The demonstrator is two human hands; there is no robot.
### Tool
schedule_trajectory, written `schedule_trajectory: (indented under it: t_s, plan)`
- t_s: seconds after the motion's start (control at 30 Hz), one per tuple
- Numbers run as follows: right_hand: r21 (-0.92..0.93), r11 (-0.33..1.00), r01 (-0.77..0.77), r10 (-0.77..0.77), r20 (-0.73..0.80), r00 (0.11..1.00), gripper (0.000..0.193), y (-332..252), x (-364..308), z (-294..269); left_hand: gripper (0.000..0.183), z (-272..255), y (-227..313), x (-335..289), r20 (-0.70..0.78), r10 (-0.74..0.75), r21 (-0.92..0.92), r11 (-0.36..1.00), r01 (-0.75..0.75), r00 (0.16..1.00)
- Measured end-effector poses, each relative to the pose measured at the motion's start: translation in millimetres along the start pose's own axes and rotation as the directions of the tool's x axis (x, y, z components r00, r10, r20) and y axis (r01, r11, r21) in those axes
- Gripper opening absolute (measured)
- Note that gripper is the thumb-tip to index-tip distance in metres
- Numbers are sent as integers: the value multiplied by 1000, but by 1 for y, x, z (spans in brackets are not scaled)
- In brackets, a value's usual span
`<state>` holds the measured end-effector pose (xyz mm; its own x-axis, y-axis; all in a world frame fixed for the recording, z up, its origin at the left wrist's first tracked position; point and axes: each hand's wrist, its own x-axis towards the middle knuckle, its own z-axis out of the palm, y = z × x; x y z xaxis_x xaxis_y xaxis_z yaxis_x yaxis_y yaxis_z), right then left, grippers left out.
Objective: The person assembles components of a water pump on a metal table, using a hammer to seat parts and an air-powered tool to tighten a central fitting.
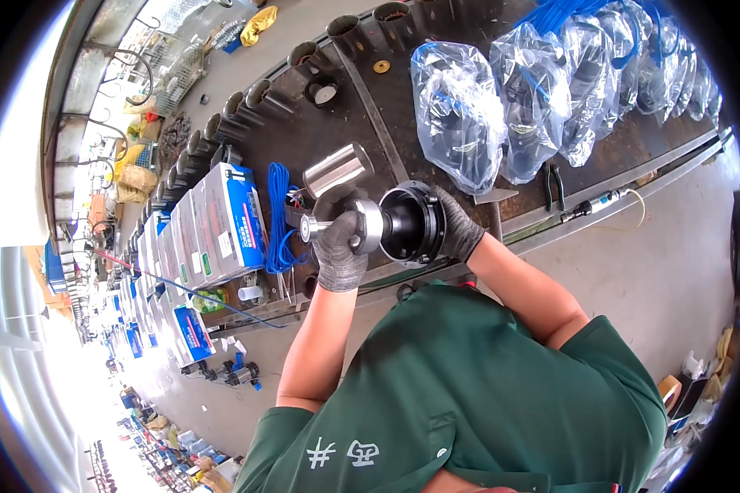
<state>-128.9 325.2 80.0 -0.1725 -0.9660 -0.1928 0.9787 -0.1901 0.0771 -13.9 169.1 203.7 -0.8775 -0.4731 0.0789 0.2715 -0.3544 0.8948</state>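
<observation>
Above the near edge of the workbench, my left hand [341, 251], in a dark grey knit glove, is closed round a metal shaft with a thick silvery ring [371, 226] on it. The shaft's round end [308, 229] sticks out to the left of the fingers. My right hand [462, 228], gloved alike, grips the outer side of a black cup-shaped housing [427, 223]; its fingertips are partly hidden behind the rim. The housing's open mouth faces left, and the shaft's right end reaches into it. Just behind my left hand lies a shiny metal cylinder [337, 170].
Blue-and-white boxes [230, 218] and a coiled blue cable [277, 209] stand left. Black tubes [349, 37] line the bench's far edge. Clear-bagged parts [459, 115] fill the right, with a hammer [495, 197], pliers [554, 187] and a slim power screwdriver [592, 205] nearer me.
</observation>
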Motion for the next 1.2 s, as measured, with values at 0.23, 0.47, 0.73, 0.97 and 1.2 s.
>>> schedule_trajectory:
  t_s: [0.23,0.47,0.73,0.97,1.2]
  plan:
    - [-813,239,531,-573,323,753,52,31,4,-3,47,-4,6,3,18,-29,10,1000,28,999]
    - [-397,910,121,-146,-33,989,50,24,-1,27,46,-23,-2,10,-60,-75,-54,996,72,995]
    - [4,963,269,-266,-148,953,62,46,8,-9,42,-35,-8,10,-165,-198,-149,974,174,966]
    - [-247,961,123,-149,-91,985,59,35,15,1,43,-52,-4,3,-37,-153,-217,966,141,988]
    - [-127,989,83,-95,-95,991,79,35,24,-4,47,-52,3,9,-11,-105,-167,981,102,994]
